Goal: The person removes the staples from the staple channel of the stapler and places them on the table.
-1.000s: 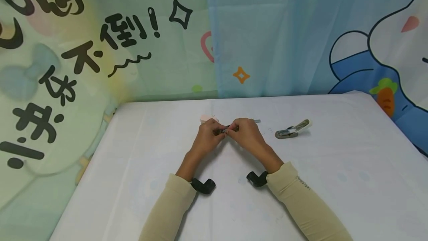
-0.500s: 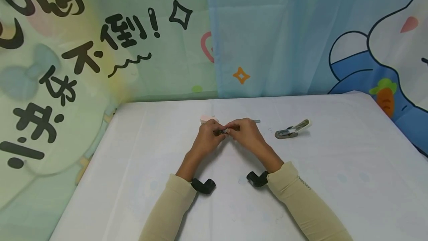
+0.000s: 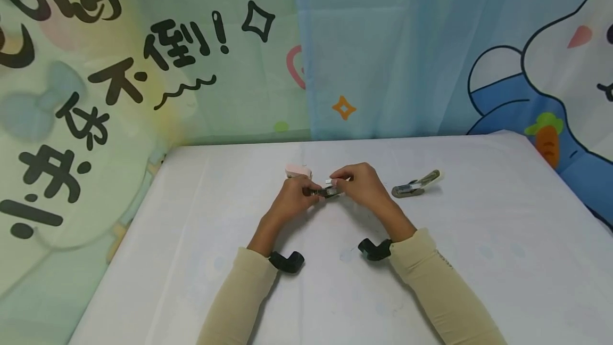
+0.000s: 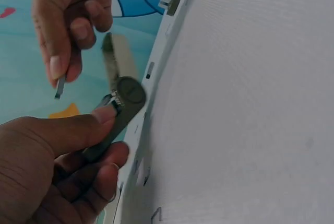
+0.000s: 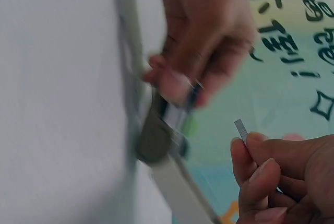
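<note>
My left hand [image 3: 292, 198] grips a small stapler [image 3: 329, 192] by its dark grey body. In the left wrist view the stapler's pale arm [image 4: 124, 57] stands swung out at an angle from the dark part. My right hand [image 3: 361, 186] is just to the right of it, apart from the stapler. Between its thumb and index finger it pinches a short strip of staples [image 5: 240, 128], whose end sticks out past the fingertips. Left thumb and fingers hide part of the stapler's metal inside.
A second stapler [image 3: 414, 185], partly opened, lies on the white-covered table [image 3: 330, 292] to the right. Behind my left hand sits a small pink object [image 3: 298, 171]. A printed curtain [image 3: 383, 57] hangs beyond the table's back edge.
My right hand has drawn away to the right from the stapler, and the strip of staples shows at its fingertips. My left hand has shifted slightly left and down, still holding the stapler.
</note>
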`<action>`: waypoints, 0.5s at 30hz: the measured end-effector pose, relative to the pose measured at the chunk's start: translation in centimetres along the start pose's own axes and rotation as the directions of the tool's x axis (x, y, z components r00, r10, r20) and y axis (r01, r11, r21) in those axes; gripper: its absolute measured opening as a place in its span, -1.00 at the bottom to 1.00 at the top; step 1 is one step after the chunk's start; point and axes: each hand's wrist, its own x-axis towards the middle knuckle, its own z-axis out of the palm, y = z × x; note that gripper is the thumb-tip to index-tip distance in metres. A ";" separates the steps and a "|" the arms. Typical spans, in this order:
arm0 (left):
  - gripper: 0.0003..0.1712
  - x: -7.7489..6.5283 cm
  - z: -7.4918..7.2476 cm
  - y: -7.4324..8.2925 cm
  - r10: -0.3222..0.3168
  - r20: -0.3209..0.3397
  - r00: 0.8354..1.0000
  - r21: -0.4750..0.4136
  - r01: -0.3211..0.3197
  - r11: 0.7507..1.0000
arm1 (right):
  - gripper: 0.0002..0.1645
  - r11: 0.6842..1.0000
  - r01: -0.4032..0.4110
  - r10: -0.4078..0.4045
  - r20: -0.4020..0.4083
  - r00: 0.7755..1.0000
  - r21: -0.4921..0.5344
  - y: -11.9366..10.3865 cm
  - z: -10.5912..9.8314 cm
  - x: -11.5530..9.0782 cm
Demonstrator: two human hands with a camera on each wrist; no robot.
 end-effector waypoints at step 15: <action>-0.78 -0.1 -0.5 0.0 -0.083 0.262 0.961 -0.080 0.107 0.991 | -0.70 0.970 -0.243 0.244 0.032 0.969 -0.017 4.0 -4.4 0.8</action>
